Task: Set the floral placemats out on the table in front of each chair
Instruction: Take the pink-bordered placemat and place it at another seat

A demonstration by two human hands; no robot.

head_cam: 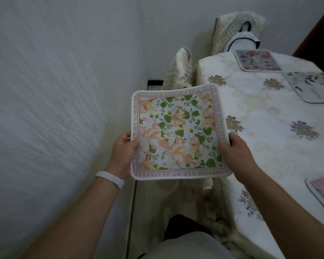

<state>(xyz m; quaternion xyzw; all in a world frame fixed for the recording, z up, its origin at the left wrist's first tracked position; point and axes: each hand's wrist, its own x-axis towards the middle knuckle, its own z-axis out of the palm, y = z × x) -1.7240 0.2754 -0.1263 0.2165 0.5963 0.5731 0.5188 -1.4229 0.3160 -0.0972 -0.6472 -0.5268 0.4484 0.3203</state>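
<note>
Both hands (178, 152) hold placemat (179, 131) beside table (260, 128) edge.

Home dining room, tablecloth-covered table (269, 113), covered chairs (181, 70)

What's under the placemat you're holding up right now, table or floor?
Mostly floor. The held placemat, gripped by left hand and right hand, hangs beside the table; its right edge overlaps the tablecloth edge. A covered chair shows beyond it. Directly beneath is hidden.
</note>
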